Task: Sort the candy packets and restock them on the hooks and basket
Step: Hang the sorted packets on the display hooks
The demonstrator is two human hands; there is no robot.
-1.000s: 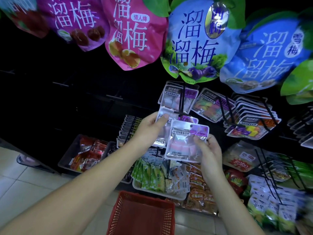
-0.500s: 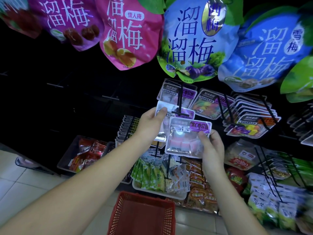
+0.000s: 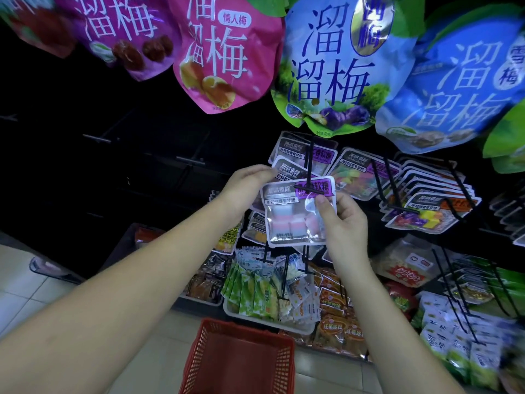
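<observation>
Right hand (image 3: 345,223) pinches candy packet (image 3: 295,220) by its right edge. Left hand (image 3: 244,186) grips hung packets (image 3: 287,171) just behind. Black hook (image 3: 310,157) crosses above fingers. Red basket (image 3: 238,362) below wrists.

red basket (image 3: 238,362), pink-and-white candy packet (image 3: 295,217)

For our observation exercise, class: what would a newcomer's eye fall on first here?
Huge bright plum bags hang across the top. At centre, the right hand pinches a clear packet of pink-and-white candy, the left hand at its upper-left corner. A red basket sits bottom centre.
</observation>
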